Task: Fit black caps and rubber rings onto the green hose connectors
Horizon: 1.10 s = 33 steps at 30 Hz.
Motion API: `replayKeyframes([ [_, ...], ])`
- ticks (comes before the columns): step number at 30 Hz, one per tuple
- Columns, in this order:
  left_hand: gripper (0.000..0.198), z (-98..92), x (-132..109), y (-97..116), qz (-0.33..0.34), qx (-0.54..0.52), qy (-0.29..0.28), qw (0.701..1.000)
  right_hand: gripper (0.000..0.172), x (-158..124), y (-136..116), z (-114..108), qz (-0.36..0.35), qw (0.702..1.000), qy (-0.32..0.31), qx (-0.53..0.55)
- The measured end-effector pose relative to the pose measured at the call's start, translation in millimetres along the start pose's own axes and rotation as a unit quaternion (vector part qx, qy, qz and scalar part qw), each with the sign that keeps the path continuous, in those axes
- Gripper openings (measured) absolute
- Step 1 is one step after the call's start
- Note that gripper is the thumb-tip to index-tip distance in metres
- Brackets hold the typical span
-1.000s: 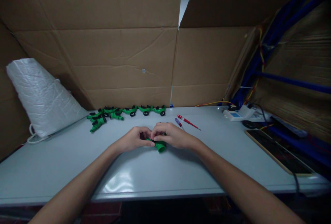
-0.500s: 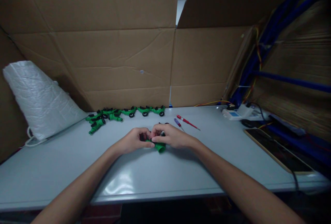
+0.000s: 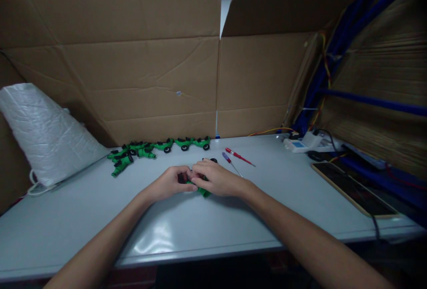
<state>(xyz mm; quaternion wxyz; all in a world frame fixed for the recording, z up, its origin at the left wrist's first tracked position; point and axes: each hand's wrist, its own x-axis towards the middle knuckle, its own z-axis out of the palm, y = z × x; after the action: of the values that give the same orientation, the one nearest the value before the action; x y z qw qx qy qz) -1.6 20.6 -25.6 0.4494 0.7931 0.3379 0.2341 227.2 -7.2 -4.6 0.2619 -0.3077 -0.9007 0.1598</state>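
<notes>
A green plastic piece [image 3: 204,193] with black parts, apparently pipe-shaped, sits between my hands over the middle of the table. My left hand [image 3: 169,183] is closed on its left side, thumb and fingers pinching. From the right, my right hand [image 3: 220,178] curls over the top with fingertips meeting those of my left. Most of the piece is hidden under the fingers; a green end shows below them. A black ring [image 3: 213,160] shows just behind my right hand. Two screwdrivers lie beyond that hand, one with a red handle [image 3: 234,152] and one with a purple handle [image 3: 226,157].
Several similar green pieces with black rings [image 3: 163,145] lie along the back of the table [image 3: 83,217]. At left leans a white wrapped bundle [image 3: 50,133]. To the right are a white power strip [image 3: 300,145] and a dark flat panel [image 3: 353,189]. Cardboard [image 3: 150,66] walls the back.
My right hand has shifted slightly left and turned over the green piece, covering more of it. The whole view has moved a little. Both hands keep their grip.
</notes>
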Motion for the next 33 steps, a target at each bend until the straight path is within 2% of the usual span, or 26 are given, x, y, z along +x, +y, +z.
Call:
replayKeyframes([
  [4, 0.034, -0.6, 1, -1, -0.002, 0.006, -0.004, 1.000, 0.019, 0, 0, 1, -0.020, 0.998, -0.016, -0.054],
  [13, 0.031, -1.1, 1, -1, 0.001, 0.030, -0.006, 1.000, 0.020, -1, -3, 2, 0.008, 0.997, -0.035, -0.073],
  [17, 0.032, -1.5, 1, 2, 0.003, 0.029, -0.004, 1.000, 0.020, -2, -5, 2, 0.006, 0.996, -0.026, -0.081],
  [22, 0.032, -0.4, 0, 3, 0.007, 0.017, 0.003, 1.000, 0.030, -2, -2, -2, 0.003, 0.995, 0.003, -0.096],
  [25, 0.035, 0.1, -2, 7, 0.001, 0.017, 0.006, 1.000, 0.036, -1, 9, -9, 0.064, 0.983, 0.057, -0.162],
  [28, 0.034, -0.3, -3, 13, 0.013, 0.026, 0.018, 0.999, 0.028, -1, 25, -18, 0.182, 0.946, 0.118, -0.240],
  [30, 0.031, -0.9, -3, 16, 0.033, 0.032, 0.027, 0.999, 0.024, -4, 36, -23, 0.253, 0.919, 0.132, -0.270],
  [33, 0.030, -1.4, -3, 18, 0.049, 0.038, 0.038, 0.997, 0.024, -9, 48, -23, 0.340, 0.884, 0.113, -0.299],
])
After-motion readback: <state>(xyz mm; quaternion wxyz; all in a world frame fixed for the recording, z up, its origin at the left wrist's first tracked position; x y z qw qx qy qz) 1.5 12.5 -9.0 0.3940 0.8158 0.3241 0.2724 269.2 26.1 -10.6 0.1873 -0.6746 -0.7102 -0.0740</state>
